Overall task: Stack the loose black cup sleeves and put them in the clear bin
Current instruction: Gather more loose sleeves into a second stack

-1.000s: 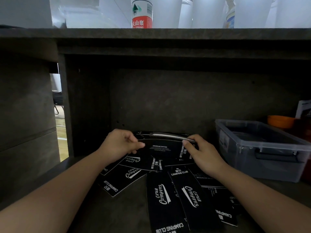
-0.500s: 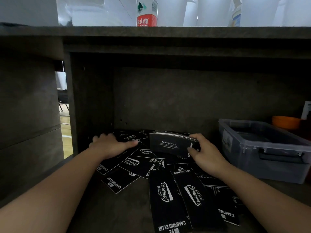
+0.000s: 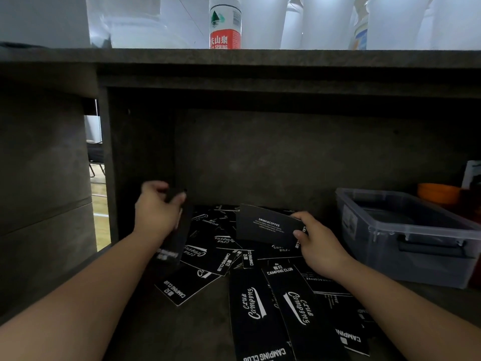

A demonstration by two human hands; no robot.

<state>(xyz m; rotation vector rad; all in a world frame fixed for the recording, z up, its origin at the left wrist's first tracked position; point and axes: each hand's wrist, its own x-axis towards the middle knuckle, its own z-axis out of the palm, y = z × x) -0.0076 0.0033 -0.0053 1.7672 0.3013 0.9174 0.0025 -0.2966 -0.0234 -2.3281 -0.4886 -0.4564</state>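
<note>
Several loose black cup sleeves (image 3: pixel 250 303) with white "Camping Club" print lie scattered on the dark shelf floor. My right hand (image 3: pixel 318 246) grips a small stack of sleeves (image 3: pixel 268 226) by its right end, held upright above the pile. My left hand (image 3: pixel 156 208) pinches one sleeve (image 3: pixel 175 238) by its top, and it hangs down on edge at the pile's left. The clear bin (image 3: pixel 406 246) stands to the right of my right hand, with a dark stack inside it.
The shelf's left wall (image 3: pixel 138 162) stands close behind my left hand, and the back panel is just beyond the pile. An orange bowl (image 3: pixel 437 192) sits behind the bin. A water bottle (image 3: pixel 225 24) stands on the counter above.
My left hand has lifted from lying flat on the pile and now holds one sleeve hanging in the air. The right hand has kept its stack almost still.
</note>
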